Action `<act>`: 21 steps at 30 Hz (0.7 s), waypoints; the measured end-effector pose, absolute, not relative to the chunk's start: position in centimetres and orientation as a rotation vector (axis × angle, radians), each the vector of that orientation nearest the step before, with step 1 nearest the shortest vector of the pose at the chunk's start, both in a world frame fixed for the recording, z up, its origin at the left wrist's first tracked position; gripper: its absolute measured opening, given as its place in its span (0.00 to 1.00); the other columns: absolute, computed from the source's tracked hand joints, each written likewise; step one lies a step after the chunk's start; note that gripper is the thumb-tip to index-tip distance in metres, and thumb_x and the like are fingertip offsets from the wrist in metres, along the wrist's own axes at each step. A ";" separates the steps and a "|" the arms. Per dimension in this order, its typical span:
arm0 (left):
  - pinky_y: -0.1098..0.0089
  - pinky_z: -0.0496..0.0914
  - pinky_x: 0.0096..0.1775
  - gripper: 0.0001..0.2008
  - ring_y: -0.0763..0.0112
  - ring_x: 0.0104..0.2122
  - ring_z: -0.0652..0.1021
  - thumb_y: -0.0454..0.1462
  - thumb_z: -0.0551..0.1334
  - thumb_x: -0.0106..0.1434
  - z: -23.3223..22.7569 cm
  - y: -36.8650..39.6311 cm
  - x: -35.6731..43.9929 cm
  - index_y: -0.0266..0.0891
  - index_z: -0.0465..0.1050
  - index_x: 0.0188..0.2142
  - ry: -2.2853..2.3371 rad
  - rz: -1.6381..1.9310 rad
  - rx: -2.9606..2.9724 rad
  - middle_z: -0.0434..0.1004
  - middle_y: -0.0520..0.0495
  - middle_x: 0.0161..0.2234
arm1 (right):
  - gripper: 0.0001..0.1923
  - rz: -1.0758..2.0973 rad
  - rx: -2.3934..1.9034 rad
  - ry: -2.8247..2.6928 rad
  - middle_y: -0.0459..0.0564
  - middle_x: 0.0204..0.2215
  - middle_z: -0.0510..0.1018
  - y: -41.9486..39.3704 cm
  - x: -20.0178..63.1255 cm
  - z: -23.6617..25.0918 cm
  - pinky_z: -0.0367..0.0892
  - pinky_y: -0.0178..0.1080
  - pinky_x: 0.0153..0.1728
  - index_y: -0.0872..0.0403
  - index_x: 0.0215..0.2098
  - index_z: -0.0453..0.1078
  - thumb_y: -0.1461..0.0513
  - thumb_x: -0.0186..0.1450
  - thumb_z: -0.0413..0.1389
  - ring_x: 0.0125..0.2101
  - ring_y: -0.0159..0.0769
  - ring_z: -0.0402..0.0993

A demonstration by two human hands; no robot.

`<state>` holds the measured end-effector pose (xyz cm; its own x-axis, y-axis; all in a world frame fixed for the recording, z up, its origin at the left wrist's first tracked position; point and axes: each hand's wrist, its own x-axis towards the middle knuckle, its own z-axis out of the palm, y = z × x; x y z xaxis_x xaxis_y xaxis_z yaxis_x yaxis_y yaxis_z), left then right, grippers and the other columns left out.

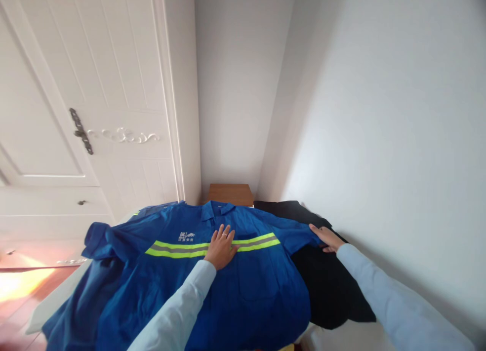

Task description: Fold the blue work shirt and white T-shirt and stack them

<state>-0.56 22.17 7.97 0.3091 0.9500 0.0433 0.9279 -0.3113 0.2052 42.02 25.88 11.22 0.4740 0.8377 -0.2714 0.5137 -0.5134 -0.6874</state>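
Our left hand [221,248] lies spread flat, apparently to steady the blue shirt [261,285]. Our right hand [327,238] pinches its sleeve [298,230], seemingly holding it outstretched.

Single view, worn on the head: it looks forward and down along the arms [180,305], which enter from the bottom edge and lower right, with the shirt [261,285] filling the lower middle and running out of frame at the bottom. Frame centre falls on the back wall [237,98], above the box [230,193], with the wardrobe [129,82] at left and the side wall [379,138] at right. Field wide; left hand [222,247] and right hand [327,238] near, walls farther off.
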 end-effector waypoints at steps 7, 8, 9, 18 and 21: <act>0.44 0.50 0.69 0.31 0.43 0.72 0.54 0.49 0.51 0.74 5.1 23.3 -0.9 0.34 0.64 0.68 1.805 0.284 2.464 0.57 0.36 0.71 | 0.32 1.264 -2.153 -0.926 0.52 0.34 0.78 25.8 41.8 11.3 0.76 0.41 0.26 0.53 0.43 0.69 0.35 0.61 0.59 0.29 0.38 0.77; 0.44 0.51 0.69 0.30 0.43 0.71 0.54 0.49 0.51 0.74 5.0 23.3 -1.0 0.34 0.65 0.68 1.798 0.303 2.468 0.58 0.36 0.71 | 0.32 1.328 -2.143 -0.905 0.51 0.33 0.77 25.8 41.8 11.5 0.76 0.41 0.25 0.52 0.42 0.70 0.35 0.60 0.61 0.28 0.39 0.76; 0.44 0.51 0.69 0.30 0.44 0.71 0.55 0.49 0.52 0.74 5.0 23.2 -1.1 0.34 0.65 0.68 1.795 0.317 2.469 0.58 0.36 0.70 | 0.30 1.372 -2.135 -0.901 0.50 0.31 0.76 25.7 41.7 11.7 0.74 0.39 0.23 0.52 0.39 0.70 0.36 0.59 0.62 0.28 0.38 0.75; 0.47 0.50 0.70 0.30 0.48 0.72 0.55 0.49 0.53 0.73 5.3 23.3 -1.3 0.35 0.65 0.68 1.779 0.340 2.415 0.58 0.38 0.71 | 0.18 1.057 -1.561 -1.241 0.45 0.33 0.73 26.9 41.6 15.4 0.69 0.34 0.33 0.51 0.34 0.67 0.51 0.55 0.66 0.34 0.34 0.70; 0.48 0.50 0.70 0.30 0.48 0.72 0.55 0.49 0.53 0.73 5.4 23.3 -1.3 0.36 0.66 0.68 1.784 0.338 2.405 0.58 0.39 0.71 | 0.19 1.118 -1.526 -1.280 0.42 0.28 0.70 26.0 42.5 15.0 0.64 0.33 0.28 0.50 0.35 0.68 0.51 0.51 0.65 0.29 0.32 0.67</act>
<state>-1.26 23.34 5.44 0.2768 0.9554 0.1030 0.9269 -0.2937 0.2337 42.51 25.96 14.98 0.0839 0.9895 -0.1174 0.2495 -0.1349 -0.9589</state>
